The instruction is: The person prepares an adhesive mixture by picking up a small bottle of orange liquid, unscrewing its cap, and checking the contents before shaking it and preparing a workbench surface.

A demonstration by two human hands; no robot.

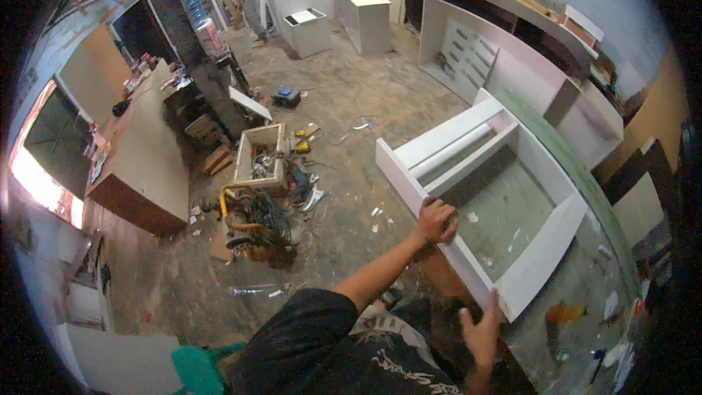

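A white open cabinet frame (545,252) with crosspieces lies on a grey-green worktable (581,274), whose surface shows through the frame's opening. My left hand (437,221) curls its fingers over the top edge of the frame's near side panel. At the frame's near corner, my right hand (482,333) has its thumb and fingers spread, with a fingertip against or very close to the white panel. An orange-handled tool (567,313), blurred, lies on the table to the right of that corner.
Left on the floor stand a wooden box (243,162) of tools and a yellow-framed machine (228,212). Beyond them runs a long wooden counter (146,153). White cabinets (371,25) stand at the back. A green plastic stool (196,371) sits behind my left side.
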